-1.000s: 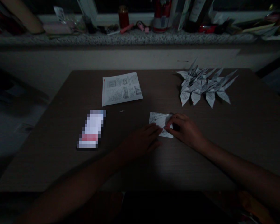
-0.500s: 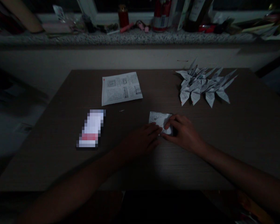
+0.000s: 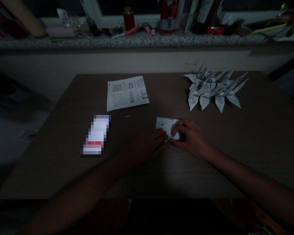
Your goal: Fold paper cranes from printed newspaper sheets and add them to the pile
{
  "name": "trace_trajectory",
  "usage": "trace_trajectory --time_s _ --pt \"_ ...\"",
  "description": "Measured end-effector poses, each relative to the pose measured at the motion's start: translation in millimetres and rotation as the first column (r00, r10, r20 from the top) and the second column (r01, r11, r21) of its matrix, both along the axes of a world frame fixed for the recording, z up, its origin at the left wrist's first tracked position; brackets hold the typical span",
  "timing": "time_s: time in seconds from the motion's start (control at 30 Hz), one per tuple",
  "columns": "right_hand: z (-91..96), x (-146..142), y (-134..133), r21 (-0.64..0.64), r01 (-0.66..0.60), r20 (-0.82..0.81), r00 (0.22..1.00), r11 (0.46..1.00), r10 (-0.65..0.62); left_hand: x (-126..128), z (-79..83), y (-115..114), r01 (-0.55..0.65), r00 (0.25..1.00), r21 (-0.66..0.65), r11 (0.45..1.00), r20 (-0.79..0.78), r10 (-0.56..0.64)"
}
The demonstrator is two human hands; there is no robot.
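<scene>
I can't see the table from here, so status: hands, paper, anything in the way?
Left hand over folded printed paper. Right hand at its right side. Phone and origami pieces lie apart, not in the way.

This looked like a dim room in a home: a speckled stone windowsill was crowded with a red can, a dark labelled bottle and small odds and ends below a night-black window, and the wood-grain counter carried a lit phone and folded paper figures.
</scene>
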State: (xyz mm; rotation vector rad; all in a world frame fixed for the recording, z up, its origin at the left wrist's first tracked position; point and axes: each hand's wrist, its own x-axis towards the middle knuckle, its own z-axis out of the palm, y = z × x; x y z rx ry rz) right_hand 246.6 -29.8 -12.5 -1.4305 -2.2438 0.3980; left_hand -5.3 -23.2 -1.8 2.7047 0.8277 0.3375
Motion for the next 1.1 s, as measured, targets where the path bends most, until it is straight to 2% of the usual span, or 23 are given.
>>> trace_trajectory --time_s 0.2,0.33,0.5,0.63,1.1 --pt "0.2 1.2 0.1 0.000 -0.007 -0.003 1.000 1.000 0.007 -0.9 -3.5 0.8 0.017 1.000 0.047 0.999 0.007 -0.017" --pt "1.5 6.9 3.4 0.027 -0.050 -0.069 0.996 0.998 0.051 -0.7 -3.3 0.1 0.006 1.000 0.051 0.999 0.004 -0.006" --pt "3.2 17.3 6.1 0.095 -0.226 -0.081 0.969 0.970 0.233 -0.3 -0.2 -1.0 -0.035 0.999 0.043 0.998 -0.040 0.036" --pt "3.2 20.2 6.8 0.057 -0.332 -0.037 0.942 0.941 0.335 -1.4 -1.2 -1.0 -0.043 0.999 0.052 0.998 -0.022 0.044" --pt "-0.4 19.3 11.5 0.061 -0.319 -0.059 0.945 0.946 0.322 -8.6 0.5 8.8 -0.029 0.999 0.031 0.999 0.033 0.028"
